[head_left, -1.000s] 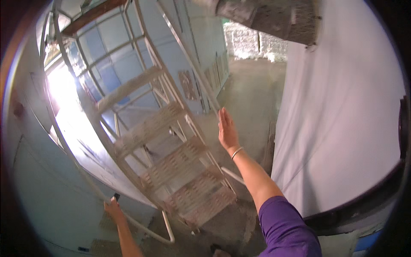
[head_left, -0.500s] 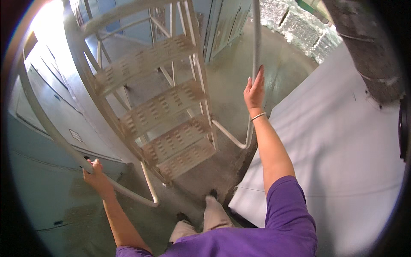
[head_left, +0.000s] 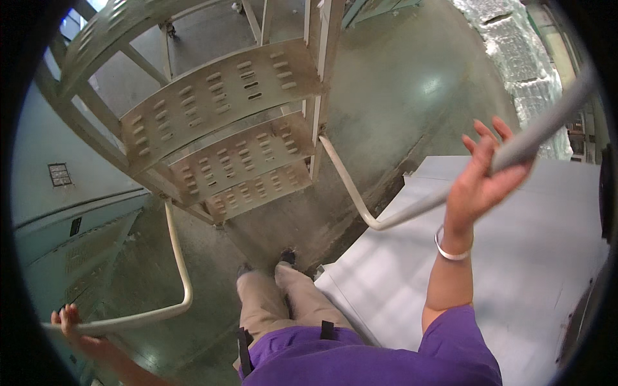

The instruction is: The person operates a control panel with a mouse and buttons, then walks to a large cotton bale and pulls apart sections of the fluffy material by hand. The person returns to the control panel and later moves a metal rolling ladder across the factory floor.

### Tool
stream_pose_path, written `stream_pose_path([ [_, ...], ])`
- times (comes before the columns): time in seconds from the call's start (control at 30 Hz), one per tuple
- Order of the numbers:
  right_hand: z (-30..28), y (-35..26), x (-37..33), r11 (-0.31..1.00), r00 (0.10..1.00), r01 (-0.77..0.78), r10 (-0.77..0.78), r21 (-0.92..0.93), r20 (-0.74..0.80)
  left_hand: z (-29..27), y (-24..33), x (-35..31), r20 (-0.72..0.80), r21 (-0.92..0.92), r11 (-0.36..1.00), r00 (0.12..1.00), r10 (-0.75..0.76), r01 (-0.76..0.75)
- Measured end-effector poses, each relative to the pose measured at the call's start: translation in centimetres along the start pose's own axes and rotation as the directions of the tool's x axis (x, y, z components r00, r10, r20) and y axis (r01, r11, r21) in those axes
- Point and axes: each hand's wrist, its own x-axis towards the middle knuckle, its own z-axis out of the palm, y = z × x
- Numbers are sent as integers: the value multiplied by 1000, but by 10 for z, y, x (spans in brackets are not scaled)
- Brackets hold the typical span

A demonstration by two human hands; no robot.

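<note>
A metal rolling step ladder [head_left: 219, 96] with slotted treads stands in front of me, its bent tubular rails reaching toward me on both sides. My left hand [head_left: 80, 334] is at the lower left, its fingers curled over the pale left handrail [head_left: 138, 320]. At the right, my right hand [head_left: 479, 183] is loosely around the grey right handrail [head_left: 412, 212]; the tube passes between its thumb and partly extended fingers. A light bracelet [head_left: 452, 248] circles my right wrist.
A large pale flat-topped surface [head_left: 412, 276] lies close on my right, beneath the right handrail. Silvery wrapped bundles [head_left: 515, 58] line the far right. Blue-green cabinet-like panels [head_left: 84, 167] stand at the left. My shoes [head_left: 288, 257] are on the concrete floor [head_left: 399, 83] behind the lowest tread.
The ladder's treads appear closer and higher in view. My right hand has gone right and lower with its rail, now angled outward; my left hand has shifted down and left along with its rail.
</note>
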Motion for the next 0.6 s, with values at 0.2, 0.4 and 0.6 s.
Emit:
stream_pose_path([
  [0.2,5,-5,9,983,995,-68,56,-172,-77,-8,11,1,-15,104,993,998,57,-55],
  [0.4,15,12,19,994,998,-67,65,-85,-21,20,46,-9,-154,-211,914,912,-381,346],
  [0.6,39,27,30,996,997,-57,60,-75,39,41,69,-9,-76,-110,931,931,-358,349],
])
